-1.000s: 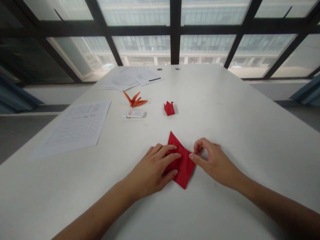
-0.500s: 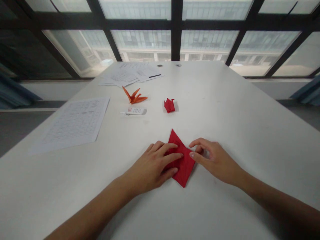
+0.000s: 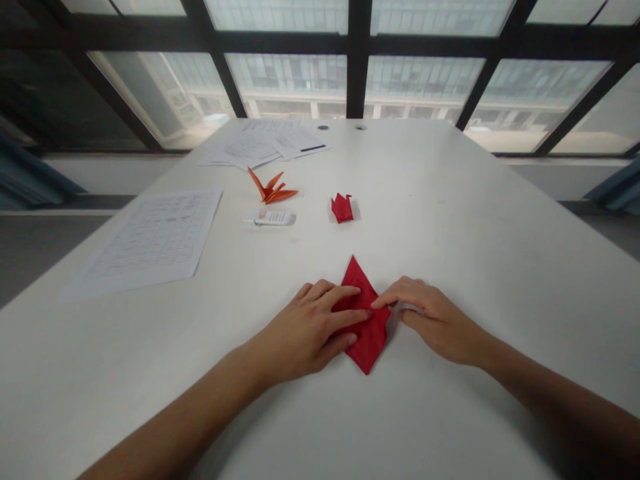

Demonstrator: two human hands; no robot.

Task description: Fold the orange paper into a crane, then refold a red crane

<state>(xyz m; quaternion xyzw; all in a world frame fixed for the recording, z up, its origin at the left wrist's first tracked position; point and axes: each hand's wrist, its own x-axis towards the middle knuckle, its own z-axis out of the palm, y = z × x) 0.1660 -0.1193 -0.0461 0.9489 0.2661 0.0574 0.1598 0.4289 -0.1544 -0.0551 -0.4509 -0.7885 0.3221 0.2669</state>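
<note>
A red folded sheet of paper (image 3: 374, 337), diamond-shaped, lies flat on the table. My left hand (image 3: 310, 327) rests over its left half with the fingers spread, pressing it down. From the right, my right hand (image 3: 433, 320) reaches in, its index fingertip on the paper near the right corner. The thumb of that hand is apart from the index finger, beside the paper's slightly wavy right edge. Beyond the hands stands a small red origami crane (image 3: 342, 209). To its left is an orange origami crane (image 3: 273, 190) with raised wings.
A small white tube or bottle with a narrow tip (image 3: 274, 218) lies in front of the orange crane. One printed sheet (image 3: 155, 240) is on the left of the white table (image 3: 475, 267), and several papers (image 3: 255, 143) overlap at the far left. Windows line the far end.
My right index finger has moved left onto the red paper, while the right thumb has come off its edge. The left hand keeps its place on the paper. The view has shifted slightly.
</note>
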